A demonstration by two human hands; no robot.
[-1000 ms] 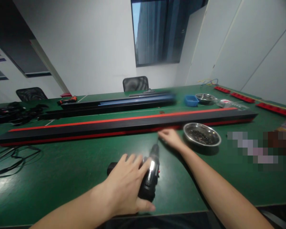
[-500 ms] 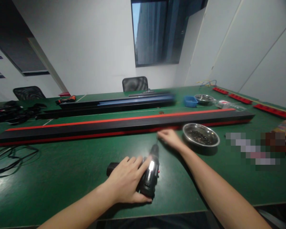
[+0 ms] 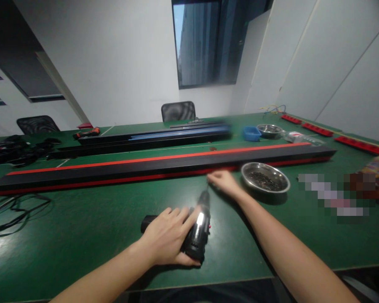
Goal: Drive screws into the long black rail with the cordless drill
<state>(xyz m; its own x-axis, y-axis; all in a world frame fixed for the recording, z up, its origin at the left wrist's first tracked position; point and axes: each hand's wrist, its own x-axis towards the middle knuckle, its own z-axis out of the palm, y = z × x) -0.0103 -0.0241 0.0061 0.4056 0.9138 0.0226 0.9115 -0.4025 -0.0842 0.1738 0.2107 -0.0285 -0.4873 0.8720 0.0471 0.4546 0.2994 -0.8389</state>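
Observation:
My left hand [image 3: 169, 237] is wrapped round a black cordless drill [image 3: 198, 235], which lies on its side with its bit toward the long bar. At the tip of the bit, my right hand [image 3: 222, 182] is pinched closed; whatever its fingertips hold is too small to make out. Just beyond the fingertips runs a long black bar with red strips [image 3: 164, 165]. Close to the right of that hand stands a steel bowl [image 3: 286, 190] with many small dark pieces in it, probably screws.
The green table [image 3: 91, 240] carries black cables [image 3: 17, 210] at the left. Farther back lie dark channels [image 3: 113, 143], a blue tray [image 3: 252, 134], a second steel bowl [image 3: 269, 129] and an orange-black tool [image 3: 86, 133]. Red strips [image 3: 363, 145] line the right side.
The view has shifted very slightly. Both hands and the drill keep the same places on the table.

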